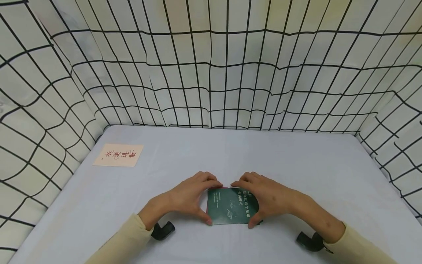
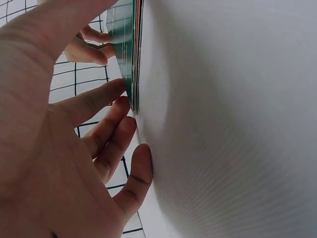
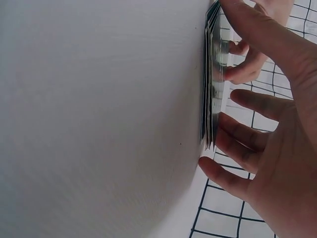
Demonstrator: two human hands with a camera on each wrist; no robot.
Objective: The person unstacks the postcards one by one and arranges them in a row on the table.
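Note:
A small stack of cards (image 1: 224, 207) lies flat on the white table, its top card dark green with white writing and a ringed-planet drawing. My left hand (image 1: 192, 194) spans its left end, thumb at the near edge and fingertips at the far edge. At the right end my right hand (image 1: 271, 196) grips the same two edges. Several layers show along the side of the stack (image 3: 209, 89) in the right wrist view, slightly uneven and fanned near the thumb. In the left wrist view, the edge of the stack (image 2: 135, 59) looks more closely lined up, with a reddish layer inside.
A pale pink card (image 1: 118, 155) with red handwritten characters lies at the table's far left. Black wire grid (image 1: 227, 66) with white behind it encloses the back and both sides of the white tabletop (image 1: 230, 150).

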